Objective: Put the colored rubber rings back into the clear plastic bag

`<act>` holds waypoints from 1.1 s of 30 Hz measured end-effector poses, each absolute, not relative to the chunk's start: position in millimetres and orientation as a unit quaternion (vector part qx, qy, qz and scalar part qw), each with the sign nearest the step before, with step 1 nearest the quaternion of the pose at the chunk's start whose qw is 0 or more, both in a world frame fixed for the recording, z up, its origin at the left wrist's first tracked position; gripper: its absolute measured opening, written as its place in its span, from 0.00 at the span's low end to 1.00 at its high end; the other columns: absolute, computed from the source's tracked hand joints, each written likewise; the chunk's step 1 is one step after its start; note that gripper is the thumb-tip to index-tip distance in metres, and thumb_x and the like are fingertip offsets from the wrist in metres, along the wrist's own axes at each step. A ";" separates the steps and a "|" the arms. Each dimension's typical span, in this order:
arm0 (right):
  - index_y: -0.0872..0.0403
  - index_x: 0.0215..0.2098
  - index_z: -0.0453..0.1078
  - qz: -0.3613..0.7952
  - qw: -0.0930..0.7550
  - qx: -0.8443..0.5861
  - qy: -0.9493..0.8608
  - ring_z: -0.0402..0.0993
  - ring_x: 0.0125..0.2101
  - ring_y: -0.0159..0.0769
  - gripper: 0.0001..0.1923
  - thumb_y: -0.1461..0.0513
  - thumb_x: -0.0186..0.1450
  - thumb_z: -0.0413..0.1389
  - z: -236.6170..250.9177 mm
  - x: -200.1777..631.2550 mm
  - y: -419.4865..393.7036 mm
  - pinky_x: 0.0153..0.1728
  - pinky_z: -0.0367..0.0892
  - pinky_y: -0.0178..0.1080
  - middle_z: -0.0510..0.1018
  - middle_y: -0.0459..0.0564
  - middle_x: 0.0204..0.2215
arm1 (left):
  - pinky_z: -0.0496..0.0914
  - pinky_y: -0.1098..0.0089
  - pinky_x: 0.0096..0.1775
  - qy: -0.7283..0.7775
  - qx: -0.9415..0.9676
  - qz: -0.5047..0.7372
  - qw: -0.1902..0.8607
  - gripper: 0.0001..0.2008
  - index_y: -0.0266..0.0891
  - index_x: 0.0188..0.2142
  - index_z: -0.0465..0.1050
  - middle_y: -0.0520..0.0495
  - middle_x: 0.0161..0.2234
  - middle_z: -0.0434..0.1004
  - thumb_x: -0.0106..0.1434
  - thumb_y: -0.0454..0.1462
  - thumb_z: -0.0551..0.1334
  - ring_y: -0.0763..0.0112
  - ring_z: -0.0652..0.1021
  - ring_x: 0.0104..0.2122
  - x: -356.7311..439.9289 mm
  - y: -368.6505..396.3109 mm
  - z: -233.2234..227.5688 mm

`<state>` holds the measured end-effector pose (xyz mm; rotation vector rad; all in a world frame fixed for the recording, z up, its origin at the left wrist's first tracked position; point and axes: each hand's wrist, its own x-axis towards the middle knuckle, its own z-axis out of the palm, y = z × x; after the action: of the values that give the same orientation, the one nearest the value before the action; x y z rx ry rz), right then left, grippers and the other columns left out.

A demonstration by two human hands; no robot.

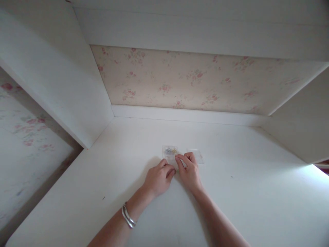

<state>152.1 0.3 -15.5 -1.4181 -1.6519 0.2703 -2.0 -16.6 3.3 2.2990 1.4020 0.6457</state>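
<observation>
Just beyond my hands, a small clear plastic box [166, 157] lies on the white desk. It holds tiny items, some bluish-grey [169, 150] and some yellow [174, 150], too small to name. A flat clear plastic lid [199, 156] lies to its right, partly behind my right hand. My left hand [159, 176] is in front of the box, thumb and fingers pinched together; what they hold is too small to make out. Close beside it, my right hand [189, 169] has thumb and forefinger pinched at the box's right edge, and anything between them cannot be made out.
The white desktop [244, 206] has a low back strip [190, 115] and white side panels [56, 68] around it. Floral wallpaper [180, 79] covers the wall behind. A short dark sliver [104, 198] lies at left, and a tiny speck [231, 177] at right.
</observation>
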 end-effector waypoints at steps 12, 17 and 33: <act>0.53 0.35 0.76 0.153 0.468 -0.626 -0.605 0.66 0.31 0.34 0.16 0.53 0.64 0.49 -15.6 158.4 8.0 0.33 0.61 0.37 0.69 0.48 0.29 | 0.68 0.73 0.34 0.481 0.832 0.215 0.174 0.10 0.48 0.40 0.74 0.51 0.37 0.70 0.65 0.39 0.54 0.73 0.75 0.32 -5.6 -17.1 1.1; 0.53 0.33 0.76 0.186 0.460 -0.635 -0.591 0.65 0.27 0.33 0.18 0.52 0.63 0.50 -14.4 160.1 5.9 0.30 0.60 0.36 0.70 0.47 0.26 | 0.68 0.73 0.35 0.484 0.809 0.255 0.212 0.11 0.46 0.39 0.75 0.50 0.35 0.69 0.65 0.39 0.54 0.75 0.73 0.30 -7.3 -14.7 0.4; 0.51 0.31 0.73 0.136 0.294 -0.455 -0.830 0.67 0.30 0.32 0.04 0.62 0.59 0.56 -1.7 168.1 -14.8 0.36 0.55 0.38 0.72 0.46 0.28 | 0.68 0.72 0.35 0.523 0.715 0.399 0.237 0.12 0.40 0.40 0.75 0.49 0.34 0.71 0.65 0.41 0.55 0.75 0.71 0.29 -11.3 8.5 -5.8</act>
<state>168.1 -14.8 -1.7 -1.2100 -2.2085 0.3609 -11.3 8.5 -5.8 1.9603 1.4325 1.0923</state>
